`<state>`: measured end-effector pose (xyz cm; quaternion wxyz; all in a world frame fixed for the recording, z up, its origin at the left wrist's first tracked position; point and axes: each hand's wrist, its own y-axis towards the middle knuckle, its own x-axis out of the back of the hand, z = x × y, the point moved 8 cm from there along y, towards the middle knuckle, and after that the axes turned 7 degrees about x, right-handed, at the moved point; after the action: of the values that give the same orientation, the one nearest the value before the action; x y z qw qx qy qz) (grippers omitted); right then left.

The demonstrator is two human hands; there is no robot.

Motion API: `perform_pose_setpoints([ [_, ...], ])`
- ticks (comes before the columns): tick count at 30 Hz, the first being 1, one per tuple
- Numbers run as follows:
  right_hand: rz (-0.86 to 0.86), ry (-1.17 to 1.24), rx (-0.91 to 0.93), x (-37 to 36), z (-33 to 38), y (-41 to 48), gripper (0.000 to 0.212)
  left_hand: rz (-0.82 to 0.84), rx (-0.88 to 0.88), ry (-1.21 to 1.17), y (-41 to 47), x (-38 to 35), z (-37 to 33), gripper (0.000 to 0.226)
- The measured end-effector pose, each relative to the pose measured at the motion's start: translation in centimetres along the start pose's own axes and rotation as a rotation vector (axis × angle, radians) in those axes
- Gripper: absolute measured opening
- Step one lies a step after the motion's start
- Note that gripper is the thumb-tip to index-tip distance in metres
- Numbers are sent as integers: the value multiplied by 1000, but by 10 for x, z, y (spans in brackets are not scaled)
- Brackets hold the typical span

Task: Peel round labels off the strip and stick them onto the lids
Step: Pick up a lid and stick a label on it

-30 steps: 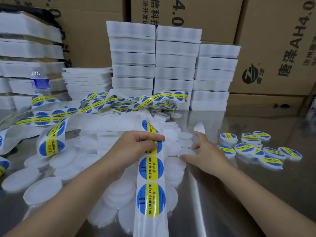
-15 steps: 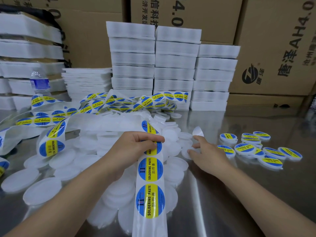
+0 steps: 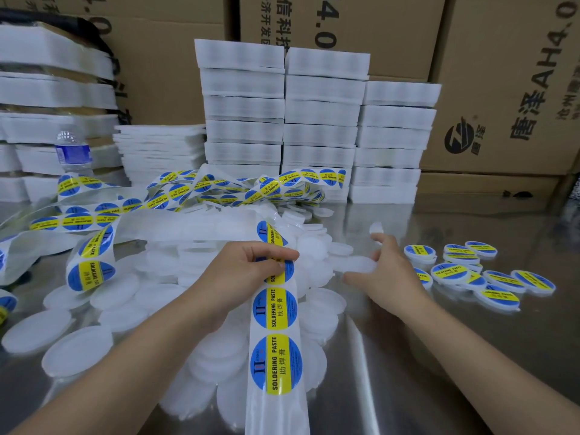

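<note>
Translucent white backing on the strip (image 3: pixel 277 412). Blue discs on the round labels (image 3: pixel 276 364), each crossed by a yellow central band with black lettering, plus a dark "II" mark on the blue. Milky, translucent white throughout the plain lids (image 3: pixel 78 350). White rims around the same blue-and-yellow pattern on the labelled lids (image 3: pixel 450 273). Uniform white on the foam trays (image 3: pixel 323 111). Brown on the cartons (image 3: pixel 502 89), printed with black characters and a round black logo. Clear body with a blue wrap on the bottle (image 3: pixel 73 153). Glossy silver-grey on the table (image 3: pixel 470 372), with pale reflections.
</note>
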<state>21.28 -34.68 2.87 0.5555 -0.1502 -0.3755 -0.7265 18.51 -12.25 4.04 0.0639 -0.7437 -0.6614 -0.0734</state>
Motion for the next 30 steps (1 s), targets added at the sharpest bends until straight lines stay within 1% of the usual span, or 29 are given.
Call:
perform_pose_setpoints([
  [3, -105, 158, 157, 6, 26, -8, 89, -10, 13, 22, 0, 0, 1, 33],
  [5, -97, 232, 295, 3, 48, -20, 86, -28, 19, 17, 0, 0, 2, 27],
  [8, -53, 312, 490, -1, 74, -37, 82, -64, 17, -11, 0, 2, 2, 10],
  [10, -34, 317, 557, -1, 83, -45, 83, -60, 20, -17, 0, 1, 2, 9],
  [14, -54, 270, 636, 1, 91, -52, 83, 29, 33, -22, -4, -6, 0, 11],
  [17, -86, 274, 659, 5, 93, -53, 82, 65, 33, -28, -5, -7, 0, 10],
  [22, -75, 243, 679, 5, 95, -55, 80, 99, 20, 25, -4, -11, 1, 9],
  [25, -70, 294, 642, 6, 94, -54, 76, 97, 30, -2, -3, -9, 2, 11],
  [28, -86, 439, 575, 13, 93, -50, 59, 57, 61, -61, 0, -5, 5, 10],
  [30, -88, 633, 504, 18, 91, -45, 39, 42, 92, -104, 1, -3, 7, 8],
])
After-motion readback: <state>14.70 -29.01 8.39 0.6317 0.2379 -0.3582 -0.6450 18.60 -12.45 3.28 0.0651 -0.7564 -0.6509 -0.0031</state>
